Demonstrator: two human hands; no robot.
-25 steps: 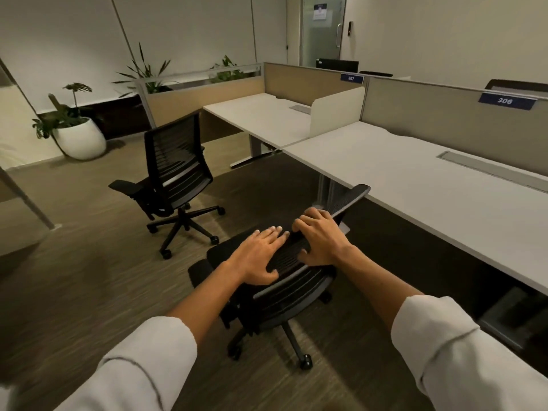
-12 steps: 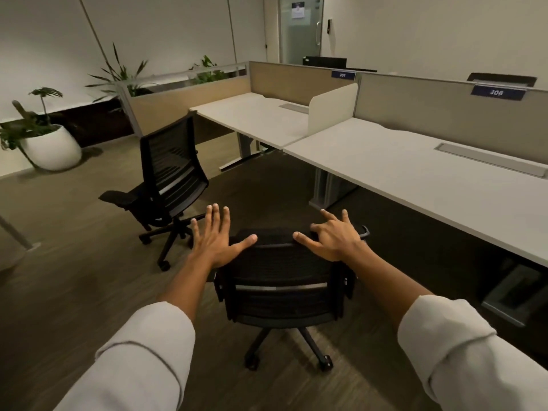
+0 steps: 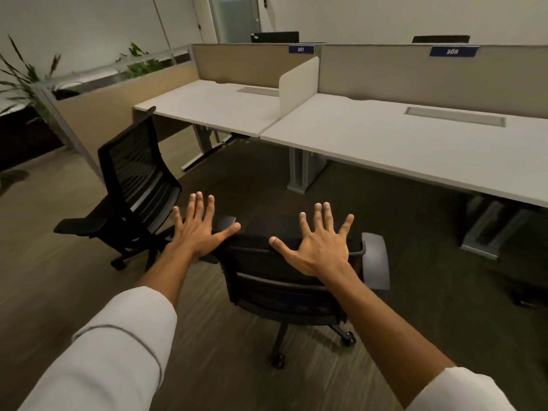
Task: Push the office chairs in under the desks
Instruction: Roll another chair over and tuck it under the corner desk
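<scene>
Up front, both hands are spread wide with fingers splayed, gripping nothing. The right hand (image 3: 321, 247) lies palm down over the top edge of the near chair (image 3: 284, 280); whether it presses the mesh or floats just above cannot be told. The left hand (image 3: 197, 229) is at the backrest's left corner, thumb reaching toward the left armrest (image 3: 225, 222). This chair's back faces the person and its seat points toward the near desk (image 3: 400, 149), from which it stands apart on the carpet. Its seat is hidden behind the backrest, and only two casters show. The right armrest (image 3: 376, 262) is blurred. A second chair (image 3: 133, 185) stands to the left, turned sideways, its back toward the far desk (image 3: 213, 108), outside that desk's edge. White sleeves (image 3: 118, 345) are cut off at the frame's bottom
</scene>
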